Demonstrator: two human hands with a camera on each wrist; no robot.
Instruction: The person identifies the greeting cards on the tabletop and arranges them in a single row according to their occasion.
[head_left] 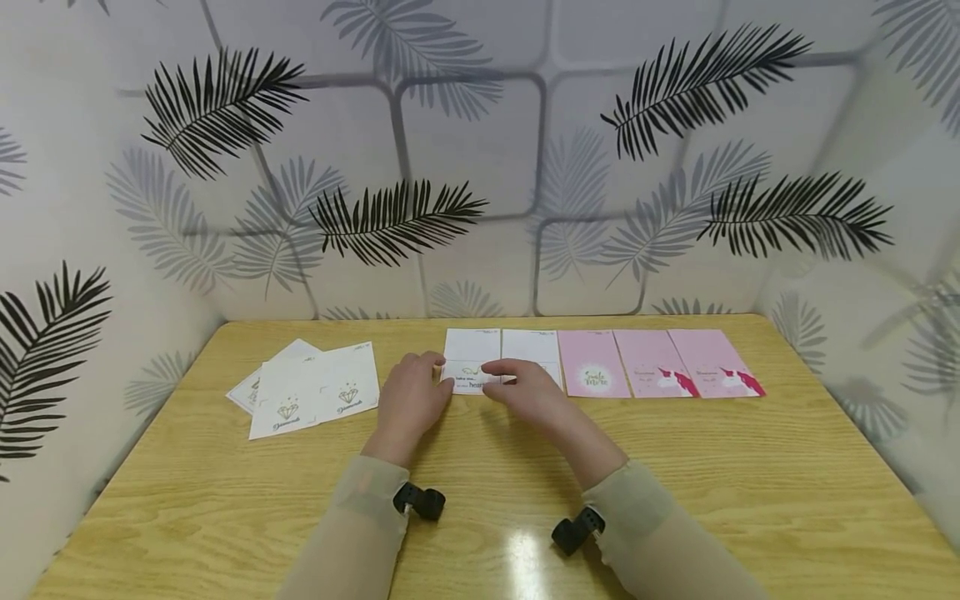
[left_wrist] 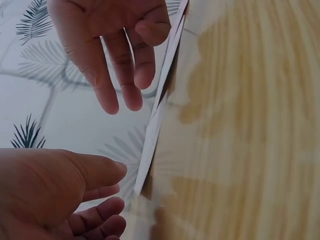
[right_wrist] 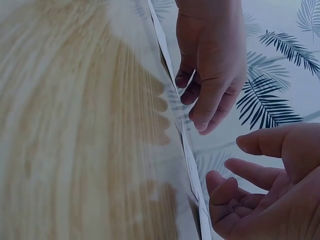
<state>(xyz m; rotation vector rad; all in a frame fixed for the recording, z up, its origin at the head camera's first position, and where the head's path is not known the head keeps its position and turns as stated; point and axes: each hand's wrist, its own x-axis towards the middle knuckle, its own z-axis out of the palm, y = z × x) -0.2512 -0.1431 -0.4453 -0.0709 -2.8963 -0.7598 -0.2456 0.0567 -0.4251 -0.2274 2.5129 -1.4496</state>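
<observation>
Head view: your left hand (head_left: 408,402) and right hand (head_left: 536,396) bracketed the white "heart" card (head_left: 469,350), both loosely relaxed, gripping nothing; pink cards (head_left: 649,354) lay right, diamond cards (head_left: 307,387) left!

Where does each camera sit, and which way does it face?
Head: worn on the head, facing forward and down at cards on the table; left hand, right hand and sleeves show.
Left wrist: on that wrist, facing forward low across the table, picture sideways; left hand at bottom, right hand at top.
Right wrist: on that wrist, facing forward too, turned the opposite way; right hand at bottom, left hand at top.
Both wrist views share both hands and the leaf-patterned backdrop.
</observation>
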